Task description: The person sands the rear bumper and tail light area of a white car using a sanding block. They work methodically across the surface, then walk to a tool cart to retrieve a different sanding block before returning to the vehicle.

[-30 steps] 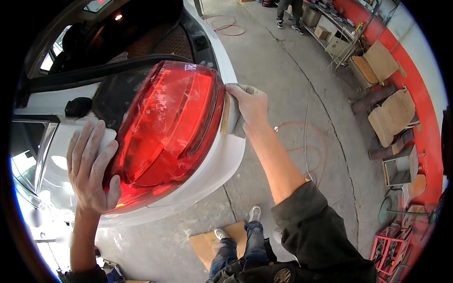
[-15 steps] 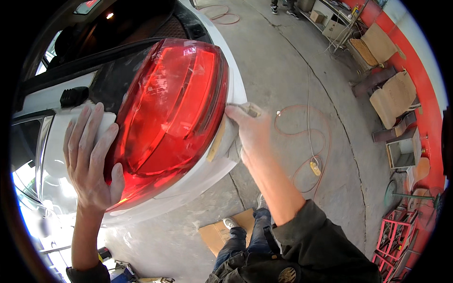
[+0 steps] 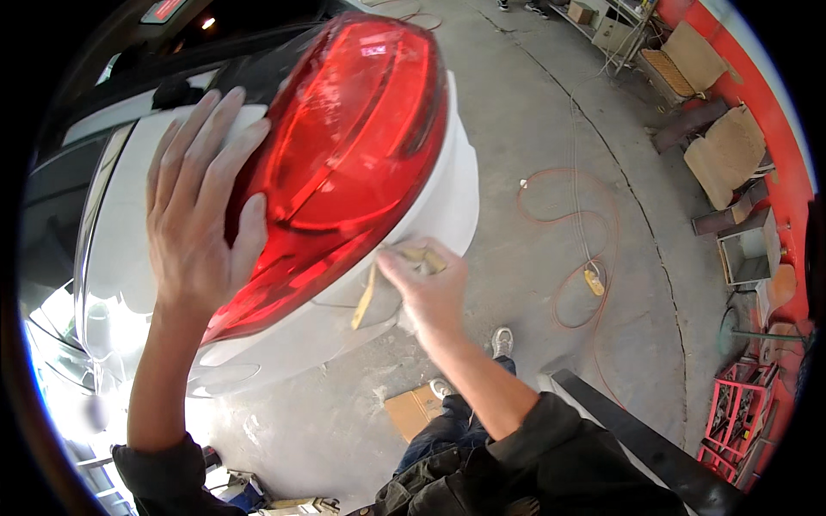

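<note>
A large red tail light [image 3: 353, 146] sits in the corner of a white car body [image 3: 452, 193]. My left hand [image 3: 194, 224] lies with fingers stretched out on the white panel left of the lamp, its thumb against the red lens. My right hand [image 3: 430, 288], dusty and pinched closed, grips a folded piece of sandpaper [image 3: 365, 297] with a yellowish edge. It presses at the white bumper surface just below the lamp's lower right edge. Part of the sandpaper is hidden by my fingers.
An orange hose [image 3: 615, 224] and a cable with a yellow connector [image 3: 594, 279] lie on the concrete floor to the right. Worn chairs [image 3: 727, 159] and a red rack [image 3: 736, 404] line the red wall. A long dark bar [image 3: 637, 430] is at lower right; cardboard [image 3: 409, 413] lies by my feet.
My right hand has moved with the sandpaper from the lamp's right side nearer, along its lower edge. My left hand stays on the panel. The view has shifted, and the dark bar now shows.
</note>
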A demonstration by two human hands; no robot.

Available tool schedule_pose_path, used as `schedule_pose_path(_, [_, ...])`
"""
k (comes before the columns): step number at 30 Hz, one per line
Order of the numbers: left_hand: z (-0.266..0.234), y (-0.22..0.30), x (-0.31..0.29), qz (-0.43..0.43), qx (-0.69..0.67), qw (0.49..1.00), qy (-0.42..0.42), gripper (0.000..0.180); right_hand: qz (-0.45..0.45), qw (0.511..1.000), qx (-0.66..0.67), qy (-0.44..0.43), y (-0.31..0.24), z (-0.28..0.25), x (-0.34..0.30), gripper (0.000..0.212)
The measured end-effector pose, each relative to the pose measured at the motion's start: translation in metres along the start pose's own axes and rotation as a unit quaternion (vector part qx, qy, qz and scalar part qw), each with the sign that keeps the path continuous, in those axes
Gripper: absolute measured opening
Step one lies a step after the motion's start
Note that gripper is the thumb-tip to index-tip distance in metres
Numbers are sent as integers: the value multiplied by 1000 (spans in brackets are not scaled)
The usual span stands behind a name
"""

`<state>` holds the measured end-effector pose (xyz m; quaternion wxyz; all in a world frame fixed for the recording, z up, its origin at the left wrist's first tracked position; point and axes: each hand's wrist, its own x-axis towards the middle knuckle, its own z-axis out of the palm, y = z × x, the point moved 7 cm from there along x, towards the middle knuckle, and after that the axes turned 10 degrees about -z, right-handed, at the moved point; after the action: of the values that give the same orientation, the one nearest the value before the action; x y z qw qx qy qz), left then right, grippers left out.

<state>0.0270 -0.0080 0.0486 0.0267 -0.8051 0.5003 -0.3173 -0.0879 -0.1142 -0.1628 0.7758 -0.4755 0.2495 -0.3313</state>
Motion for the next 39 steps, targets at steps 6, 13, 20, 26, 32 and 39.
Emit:
schedule_pose_path(6, [-5, 4, 0, -3, -22, 999, 25, 47, 15, 1000, 10, 12, 11, -2, -10, 19])
schedule_pose_path(13, [-7, 9, 0, 8, -24, 998, 64, 46, 22, 996, 45, 78, 19, -4, -15, 17])
schedule_pose_path(20, [-3, 10, -2, 26, -62, 992, 107, 46, 4, 997, 3, 80, 27, 25, -43, 19])
schedule_pose_path(26, [-15, 17, -1, 8, -103, 988, 114, 44, -9, 986, 7, 164, 28, 32, -57, 16])
schedule_pose_path(32, [-7, 17, -2, 17, -86, 989, 120, 44, -29, 992, -3, 126, 26, 38, -56, 17])
schedule_pose_path(39, [-17, 27, 1, 5, -54, 994, 89, 43, -26, 994, -19, 102, 30, 46, -61, 20])
